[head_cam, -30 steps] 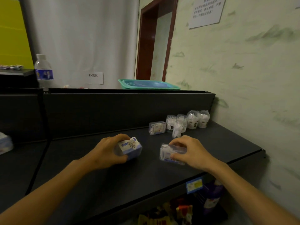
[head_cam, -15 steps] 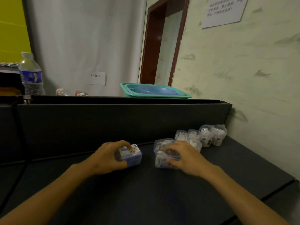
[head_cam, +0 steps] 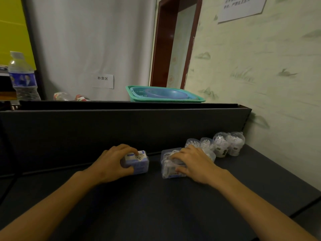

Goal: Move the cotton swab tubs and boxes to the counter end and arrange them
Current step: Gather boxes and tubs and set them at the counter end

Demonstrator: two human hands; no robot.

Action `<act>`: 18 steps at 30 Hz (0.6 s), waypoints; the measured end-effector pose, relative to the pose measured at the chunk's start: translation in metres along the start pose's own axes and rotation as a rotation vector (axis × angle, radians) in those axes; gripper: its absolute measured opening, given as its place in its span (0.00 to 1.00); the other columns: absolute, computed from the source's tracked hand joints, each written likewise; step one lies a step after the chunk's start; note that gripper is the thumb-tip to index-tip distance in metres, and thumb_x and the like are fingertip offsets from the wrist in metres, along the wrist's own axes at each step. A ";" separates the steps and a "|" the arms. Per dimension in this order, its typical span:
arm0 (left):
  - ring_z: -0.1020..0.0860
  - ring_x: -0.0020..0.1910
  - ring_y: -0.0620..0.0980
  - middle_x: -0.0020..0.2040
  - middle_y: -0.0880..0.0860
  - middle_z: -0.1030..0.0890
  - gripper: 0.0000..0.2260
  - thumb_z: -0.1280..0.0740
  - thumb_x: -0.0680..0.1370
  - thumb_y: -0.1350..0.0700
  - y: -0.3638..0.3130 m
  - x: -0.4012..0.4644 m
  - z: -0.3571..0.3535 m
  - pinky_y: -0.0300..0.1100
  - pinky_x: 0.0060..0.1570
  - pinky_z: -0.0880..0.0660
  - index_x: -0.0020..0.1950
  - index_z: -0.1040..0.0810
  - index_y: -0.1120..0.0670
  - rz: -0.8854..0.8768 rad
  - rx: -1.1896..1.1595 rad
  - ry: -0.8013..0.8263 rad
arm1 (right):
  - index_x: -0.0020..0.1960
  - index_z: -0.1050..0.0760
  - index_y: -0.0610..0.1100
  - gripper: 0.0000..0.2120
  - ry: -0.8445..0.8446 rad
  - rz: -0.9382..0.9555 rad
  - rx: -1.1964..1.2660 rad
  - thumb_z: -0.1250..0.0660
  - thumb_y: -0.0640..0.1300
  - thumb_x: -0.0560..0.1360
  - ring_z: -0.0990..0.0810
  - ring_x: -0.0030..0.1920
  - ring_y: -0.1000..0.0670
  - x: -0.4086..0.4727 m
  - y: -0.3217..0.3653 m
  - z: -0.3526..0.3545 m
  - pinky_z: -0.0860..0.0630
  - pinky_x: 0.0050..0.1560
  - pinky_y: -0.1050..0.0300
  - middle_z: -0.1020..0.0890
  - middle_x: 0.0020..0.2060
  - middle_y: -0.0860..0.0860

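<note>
My left hand (head_cam: 112,162) grips a small blue-and-white swab box (head_cam: 139,162) that sits on the dark counter (head_cam: 156,206), fingers curled over its top. Just to its right, my right hand (head_cam: 194,164) grips a clear plastic swab box (head_cam: 169,168) standing on the counter in front of another clear box (head_cam: 165,152). Behind my right hand, several clear round tubs of cotton swabs (head_cam: 227,145) stand in a row against the back panel, reaching the counter's right end by the wall.
A tall dark back panel (head_cam: 121,133) runs behind the counter. On its top ledge are a green basket (head_cam: 163,96), a water bottle (head_cam: 23,79) and two small containers (head_cam: 71,96). The wall closes off the right end. The counter's front right edge drops off.
Both hands have carried their boxes away from me and rightward, closer to the row of tubs. The clear box now sits right in front of the other clear box.
</note>
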State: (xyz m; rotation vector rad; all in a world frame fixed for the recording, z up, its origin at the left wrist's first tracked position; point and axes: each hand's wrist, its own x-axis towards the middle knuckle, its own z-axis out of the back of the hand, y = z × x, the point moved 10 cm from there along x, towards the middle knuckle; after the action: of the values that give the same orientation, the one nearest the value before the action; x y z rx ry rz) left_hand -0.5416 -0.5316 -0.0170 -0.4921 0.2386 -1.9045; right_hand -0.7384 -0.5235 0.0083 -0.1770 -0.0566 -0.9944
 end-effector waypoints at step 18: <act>0.39 0.71 0.49 0.73 0.46 0.38 0.27 0.35 0.75 0.42 -0.031 -0.076 0.035 0.50 0.68 0.40 0.72 0.40 0.41 0.298 0.299 -0.181 | 0.73 0.37 0.51 0.24 -0.110 0.198 0.119 0.39 0.55 0.78 0.32 0.65 0.49 -0.024 0.011 0.051 0.34 0.63 0.52 0.28 0.65 0.50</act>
State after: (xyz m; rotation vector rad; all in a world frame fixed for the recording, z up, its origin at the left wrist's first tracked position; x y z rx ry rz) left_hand -0.5284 -0.4471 0.0089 -0.3983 -0.0884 -1.5596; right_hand -0.7406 -0.4886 0.0536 -0.1255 -0.1952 -0.7805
